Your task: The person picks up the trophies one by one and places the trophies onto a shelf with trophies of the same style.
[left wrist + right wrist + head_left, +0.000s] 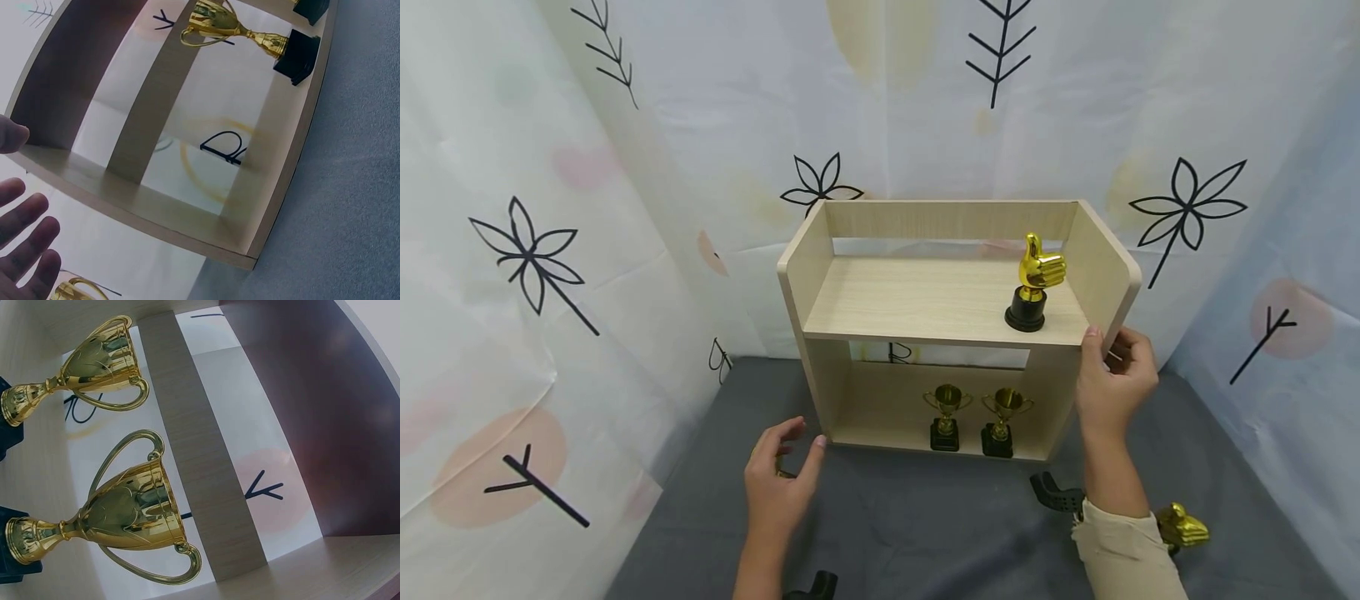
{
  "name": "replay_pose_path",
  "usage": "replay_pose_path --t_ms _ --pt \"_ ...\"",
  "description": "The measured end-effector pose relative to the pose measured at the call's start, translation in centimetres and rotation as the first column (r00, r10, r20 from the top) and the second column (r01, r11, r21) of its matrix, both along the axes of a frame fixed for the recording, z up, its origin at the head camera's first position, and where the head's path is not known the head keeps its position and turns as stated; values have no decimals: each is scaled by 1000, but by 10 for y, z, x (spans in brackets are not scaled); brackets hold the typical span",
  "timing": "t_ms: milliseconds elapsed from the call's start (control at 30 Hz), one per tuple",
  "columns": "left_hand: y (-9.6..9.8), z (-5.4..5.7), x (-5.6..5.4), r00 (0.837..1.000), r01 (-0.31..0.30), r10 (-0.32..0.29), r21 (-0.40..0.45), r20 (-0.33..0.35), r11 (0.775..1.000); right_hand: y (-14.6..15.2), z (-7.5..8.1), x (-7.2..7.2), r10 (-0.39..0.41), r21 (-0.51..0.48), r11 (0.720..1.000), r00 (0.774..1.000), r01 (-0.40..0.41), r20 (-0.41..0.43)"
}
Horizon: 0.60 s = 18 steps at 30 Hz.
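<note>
A pale wooden two-tier shelf [940, 212] stands on the grey cloth. My right hand [1116, 379] grips its right side panel, thumb on the front edge and fingers bent along the outside. By the lower left corner is my left hand [778, 475], fingers loosely curved and apart, thumb close to the panel. A gold trophy cup [78, 290] shows beyond its fingers, mostly hidden. On the upper tier stands a gold thumbs-up trophy [1033, 279] with a black base. Two gold cups, a left one [945, 417] and a right one [1002, 421], stand on the lower tier.
Another gold thumbs-up trophy [1183, 527] is on the grey cloth [910, 517] at right, partly behind the sleeve [1123, 550]. Black curved mounts show at both wrists. Patterned white curtains [880, 125] close off the back and sides.
</note>
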<state>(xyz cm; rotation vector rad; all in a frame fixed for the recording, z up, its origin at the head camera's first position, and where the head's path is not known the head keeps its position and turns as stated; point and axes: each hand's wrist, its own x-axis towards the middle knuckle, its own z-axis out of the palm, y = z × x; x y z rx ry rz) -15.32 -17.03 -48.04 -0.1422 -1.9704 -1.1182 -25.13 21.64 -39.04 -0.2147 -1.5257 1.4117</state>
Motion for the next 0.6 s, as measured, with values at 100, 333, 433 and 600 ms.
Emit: replay_pose_path --t_ms 100,333,433,600 --pt "-3 -1 0 1000 -10 10 11 23 1000 0 0 0 -1 0 1000 1000 1 1" --pt "-9 0 4 993 -35 32 29 114 999 0 0 0 1 2 1000 1000 -1 3" --pt "-12 1 5 992 -50 47 19 121 999 0 0 0 0 3 1000 1000 0 2" --pt "-16 2 7 991 -56 55 8 118 998 0 -1 -1 3 -5 1000 1000 -3 -8"
